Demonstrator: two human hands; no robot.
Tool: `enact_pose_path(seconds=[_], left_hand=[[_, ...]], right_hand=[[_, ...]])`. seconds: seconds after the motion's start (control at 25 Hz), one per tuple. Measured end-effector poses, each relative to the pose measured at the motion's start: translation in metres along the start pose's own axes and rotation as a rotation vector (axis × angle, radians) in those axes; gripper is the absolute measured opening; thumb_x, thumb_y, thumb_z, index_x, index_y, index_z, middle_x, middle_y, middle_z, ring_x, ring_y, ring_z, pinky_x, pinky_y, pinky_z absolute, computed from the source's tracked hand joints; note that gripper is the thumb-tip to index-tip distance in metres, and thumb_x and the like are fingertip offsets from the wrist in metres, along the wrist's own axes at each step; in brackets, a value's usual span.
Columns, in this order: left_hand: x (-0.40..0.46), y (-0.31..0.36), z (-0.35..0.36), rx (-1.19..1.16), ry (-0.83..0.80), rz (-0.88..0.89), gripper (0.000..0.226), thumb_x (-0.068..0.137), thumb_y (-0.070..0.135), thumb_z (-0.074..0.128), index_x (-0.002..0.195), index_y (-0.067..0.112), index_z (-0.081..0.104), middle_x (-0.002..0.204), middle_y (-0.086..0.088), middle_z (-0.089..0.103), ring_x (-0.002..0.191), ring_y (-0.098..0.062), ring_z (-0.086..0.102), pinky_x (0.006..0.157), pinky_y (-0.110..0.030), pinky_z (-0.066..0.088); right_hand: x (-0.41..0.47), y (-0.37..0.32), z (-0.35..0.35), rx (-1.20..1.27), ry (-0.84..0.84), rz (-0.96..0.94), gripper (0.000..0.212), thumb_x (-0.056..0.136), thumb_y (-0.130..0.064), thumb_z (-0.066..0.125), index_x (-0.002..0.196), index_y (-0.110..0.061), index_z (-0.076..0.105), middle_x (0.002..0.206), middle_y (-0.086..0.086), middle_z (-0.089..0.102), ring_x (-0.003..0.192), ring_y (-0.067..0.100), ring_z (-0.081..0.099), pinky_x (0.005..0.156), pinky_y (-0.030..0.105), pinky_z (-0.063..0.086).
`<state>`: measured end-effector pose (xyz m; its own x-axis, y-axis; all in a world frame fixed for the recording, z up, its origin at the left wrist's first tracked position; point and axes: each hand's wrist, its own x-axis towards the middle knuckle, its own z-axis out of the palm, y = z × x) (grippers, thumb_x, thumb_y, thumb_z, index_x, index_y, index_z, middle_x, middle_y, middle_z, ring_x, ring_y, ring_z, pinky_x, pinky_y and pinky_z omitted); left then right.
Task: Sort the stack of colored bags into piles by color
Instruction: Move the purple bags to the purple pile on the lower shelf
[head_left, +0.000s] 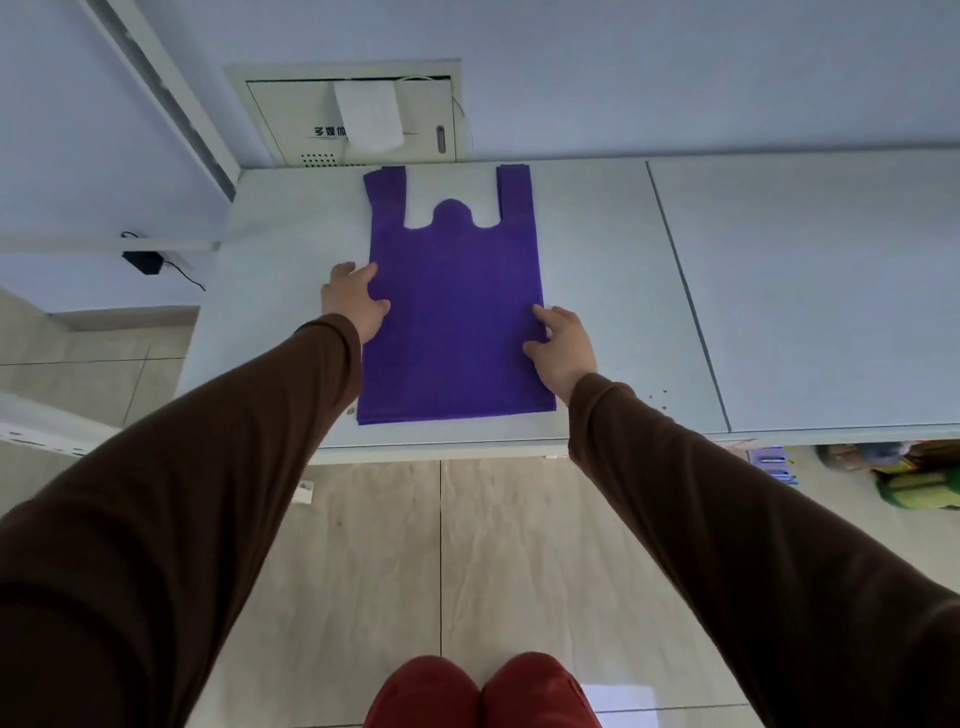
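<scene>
A purple vest-style bag (454, 317) lies flat on the white table (613, 291), handles pointing to the wall. Thin layered edges at its bottom left corner show more bags under it; their colours are hidden. My left hand (354, 301) rests at the bag's left edge, fingers spread, fingertips touching the fabric. My right hand (563, 345) lies at the right edge, fingers apart, fingertips on the fabric. Neither hand is gripping the bag.
A seam (685, 291) splits the tabletop right of the bag. A wall panel (353, 114) with a white sheet sits behind the table. A black adapter (143, 261) hangs on the left wall. Colourful items (914, 478) lie on the floor under the table's right side.
</scene>
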<state>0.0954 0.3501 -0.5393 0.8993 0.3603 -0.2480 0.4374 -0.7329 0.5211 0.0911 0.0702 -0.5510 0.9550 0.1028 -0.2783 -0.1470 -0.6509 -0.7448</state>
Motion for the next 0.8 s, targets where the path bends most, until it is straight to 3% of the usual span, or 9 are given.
enact_pose_path(seconds=[0.16,0.52,0.68,0.8], left_hand=[[-0.06,0.023,-0.019,0.136,-0.026,0.092,0.049,0.094,0.026,0.057,0.142,0.018,0.047,0.152,-0.014,0.033,0.138,-0.035,0.03,0.115,-0.041,0.027],[-0.265,0.137,-0.129,0.127,-0.121,0.433,0.044,0.095,0.021,0.054,0.139,0.021,0.049,0.142,0.001,0.05,0.134,-0.021,0.041,0.111,-0.035,0.036],[-0.344,0.2,-0.175,0.122,-0.094,0.633,0.044,0.096,0.022,0.054,0.139,0.026,0.048,0.14,0.006,0.05,0.132,-0.017,0.041,0.11,-0.035,0.038],[-0.383,0.253,-0.204,0.104,-0.034,0.752,0.042,0.096,0.021,0.054,0.137,0.026,0.049,0.139,0.006,0.05,0.129,-0.014,0.042,0.108,-0.027,0.033]], right_hand=[[-0.045,-0.008,-0.036,-0.149,0.045,-0.005,0.045,0.093,-0.018,0.053,0.138,-0.022,0.05,0.151,0.002,0.037,0.136,0.029,0.031,0.111,0.04,0.034],[-0.224,-0.098,-0.187,-0.408,0.074,-0.306,0.039,0.091,-0.019,0.053,0.129,-0.026,0.056,0.134,-0.003,0.056,0.119,0.023,0.049,0.096,0.037,0.042],[-0.296,-0.131,-0.264,-0.421,0.217,-0.41,0.033,0.092,-0.022,0.053,0.123,-0.027,0.061,0.12,-0.005,0.065,0.108,0.021,0.055,0.089,0.036,0.043],[-0.33,-0.153,-0.319,-0.352,0.33,-0.435,0.027,0.092,-0.026,0.054,0.117,-0.028,0.063,0.108,-0.008,0.068,0.098,0.017,0.059,0.087,0.039,0.046]])
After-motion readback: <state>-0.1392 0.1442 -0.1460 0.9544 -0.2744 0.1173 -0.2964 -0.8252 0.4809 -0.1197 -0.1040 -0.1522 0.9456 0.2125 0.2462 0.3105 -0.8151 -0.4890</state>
